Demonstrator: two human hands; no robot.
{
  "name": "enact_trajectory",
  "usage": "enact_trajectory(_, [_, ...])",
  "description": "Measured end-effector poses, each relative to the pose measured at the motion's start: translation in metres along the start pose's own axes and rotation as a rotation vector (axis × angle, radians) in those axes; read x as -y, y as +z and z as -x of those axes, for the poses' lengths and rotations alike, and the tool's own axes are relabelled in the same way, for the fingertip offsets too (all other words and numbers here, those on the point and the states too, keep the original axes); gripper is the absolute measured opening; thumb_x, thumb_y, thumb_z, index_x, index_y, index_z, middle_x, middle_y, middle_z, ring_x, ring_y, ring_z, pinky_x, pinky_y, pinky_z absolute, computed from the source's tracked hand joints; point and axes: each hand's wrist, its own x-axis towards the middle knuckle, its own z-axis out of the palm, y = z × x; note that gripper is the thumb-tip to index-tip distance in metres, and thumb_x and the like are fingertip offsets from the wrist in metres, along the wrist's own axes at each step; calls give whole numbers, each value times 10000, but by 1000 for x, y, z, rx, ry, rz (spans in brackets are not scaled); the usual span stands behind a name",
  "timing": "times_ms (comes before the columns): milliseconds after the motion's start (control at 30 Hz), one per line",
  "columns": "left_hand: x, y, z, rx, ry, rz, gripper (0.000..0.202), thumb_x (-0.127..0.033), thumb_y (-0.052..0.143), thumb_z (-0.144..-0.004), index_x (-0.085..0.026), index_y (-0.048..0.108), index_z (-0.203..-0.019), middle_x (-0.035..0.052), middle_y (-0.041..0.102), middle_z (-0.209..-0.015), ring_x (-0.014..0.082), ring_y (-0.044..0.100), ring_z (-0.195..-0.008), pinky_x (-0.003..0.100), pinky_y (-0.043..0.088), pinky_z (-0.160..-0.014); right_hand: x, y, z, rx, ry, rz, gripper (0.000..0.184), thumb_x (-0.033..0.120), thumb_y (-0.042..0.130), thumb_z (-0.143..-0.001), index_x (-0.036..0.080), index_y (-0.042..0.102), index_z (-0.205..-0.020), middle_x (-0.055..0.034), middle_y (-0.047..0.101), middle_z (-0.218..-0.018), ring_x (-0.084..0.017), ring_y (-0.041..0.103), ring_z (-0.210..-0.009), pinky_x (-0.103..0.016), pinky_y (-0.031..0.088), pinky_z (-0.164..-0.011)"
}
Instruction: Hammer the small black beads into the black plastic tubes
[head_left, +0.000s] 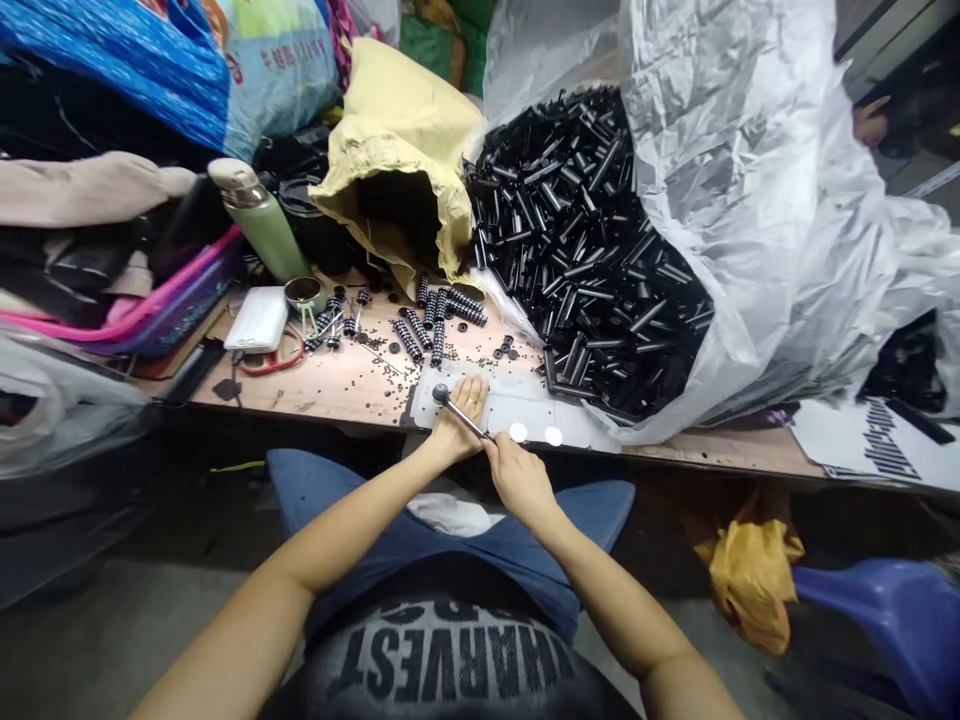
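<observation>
My right hand is closed on the near end of a thin dark metal rod with a round black cap-like head. The rod slants up and left across my left hand. That hand lies palm down with its fingers stretched over a whitish flat sheet at the table's front edge; whether it touches the rod, I cannot tell. Two white round spots show on the sheet right of my hands. Beyond my left hand lie several stacks of small black rings with loose rings and tiny black bits around them.
A heap of short black tubes spills from a big clear plastic bag at the right. Behind the stacks stands an open yellow paper sack. To the left are a green bottle, a white box and a pink-rimmed basket.
</observation>
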Motion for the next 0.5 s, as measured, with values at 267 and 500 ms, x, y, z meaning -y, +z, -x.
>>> enact_trajectory(267, [-23,-35,-5,78,-143,143,353,-139,368,-924,-103,564,-1216,160,632,-954,260,576,-936,382,482,-810,-42,-17,-12,-142,219,65,381,452,248,-1003,203,533,-966,-46,679,-834,-161,596,-646,-262,250,-567])
enact_trajectory(500, [40,-59,-70,-62,-510,84,423,-220,343,-947,-20,467,-1300,268,556,-1147,335,537,-1038,428,445,-836,-86,7,-43,-216,187,204,353,443,354,-977,179,587,-963,-86,663,-937,-205,583,-851,-293,319,-661])
